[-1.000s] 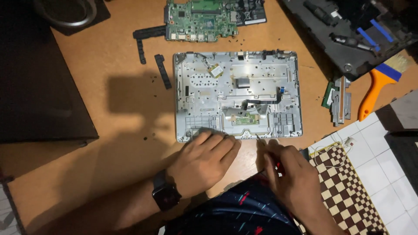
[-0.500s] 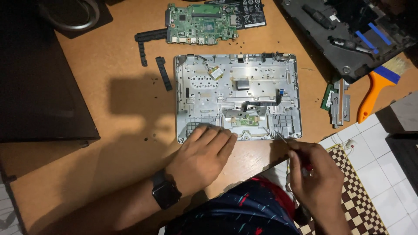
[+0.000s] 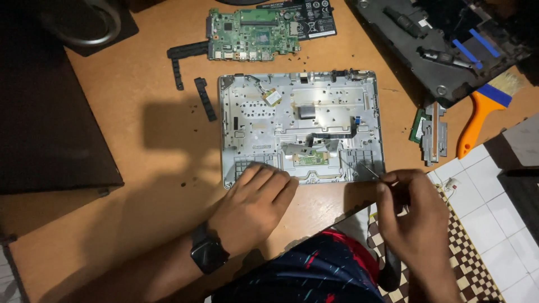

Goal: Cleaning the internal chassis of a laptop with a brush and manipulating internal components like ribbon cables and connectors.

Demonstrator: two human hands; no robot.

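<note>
While pinned: left hand [image 3: 255, 205] lies flat, fingers spread, on silver laptop chassis [image 3: 300, 126], centre frame on table [image 3: 140, 140].
Right hand [image 3: 418, 216]: pinching thin screwdriver [image 3: 371, 171] at lower-right corner.
Handling: likely light, stiff, thin; ribbon cables fragile, so hold by edges.

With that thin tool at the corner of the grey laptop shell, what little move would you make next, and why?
Probably lower the screwdriver tip straight down onto the lower right corner of the laptop shell. The right hand pinches the tool so its tip hangs just over that corner, while the left hand lies flat on the shell's lower edge, steadying it. Whether a screw sits there is too small to tell.
</note>
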